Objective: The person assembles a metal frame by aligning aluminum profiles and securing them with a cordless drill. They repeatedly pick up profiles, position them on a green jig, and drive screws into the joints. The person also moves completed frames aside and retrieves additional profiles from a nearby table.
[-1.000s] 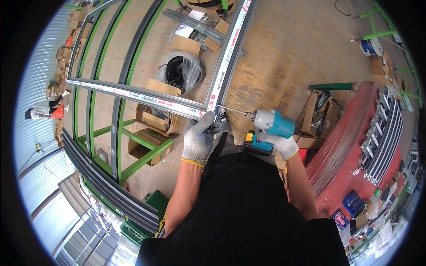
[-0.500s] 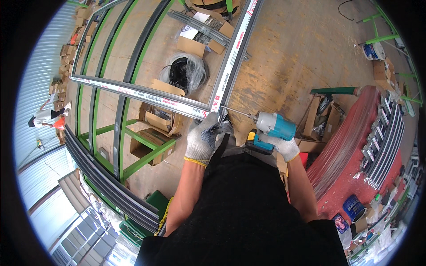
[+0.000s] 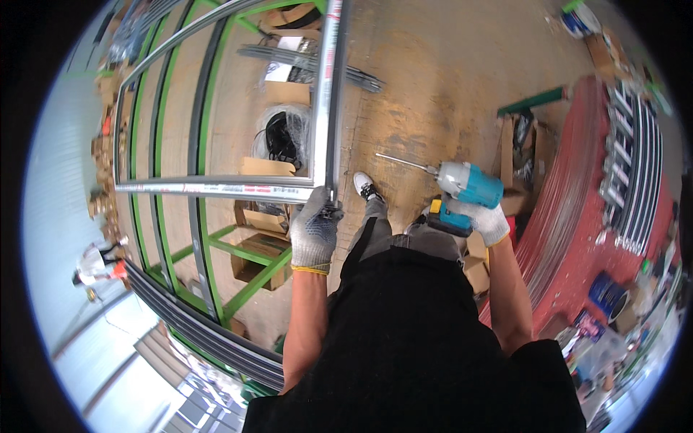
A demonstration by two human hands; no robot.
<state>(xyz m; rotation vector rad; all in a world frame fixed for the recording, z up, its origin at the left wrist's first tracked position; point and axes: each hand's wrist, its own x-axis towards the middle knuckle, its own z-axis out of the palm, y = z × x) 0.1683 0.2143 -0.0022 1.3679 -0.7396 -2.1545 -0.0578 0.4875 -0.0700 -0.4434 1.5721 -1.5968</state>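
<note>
My left hand [image 3: 315,229], in a white knit glove with a dotted palm and yellow cuff, is closed round the near right corner of a grey metal frame [image 3: 238,189]. Printed protective film covers the frame's bars. In my gloved right hand [image 3: 485,220] is a teal cordless drill [image 3: 471,183] with a yellow and black battery. Its long thin bit points left toward the frame corner but stays apart from it. Part of the drill's handle is hidden by my fingers.
A green rack [image 3: 264,280] with dark padded bars bears the frame. Beneath are cardboard boxes [image 3: 258,261] and a plastic-wrapped black coil [image 3: 283,136]. To the right, a red surface [image 3: 577,209] holds metal profiles [image 3: 646,173]. A person [image 3: 94,265] is far left.
The drill has moved right, its bit now away from the frame corner. The frame has swung and shifted left in view, with my left hand still at its corner.
</note>
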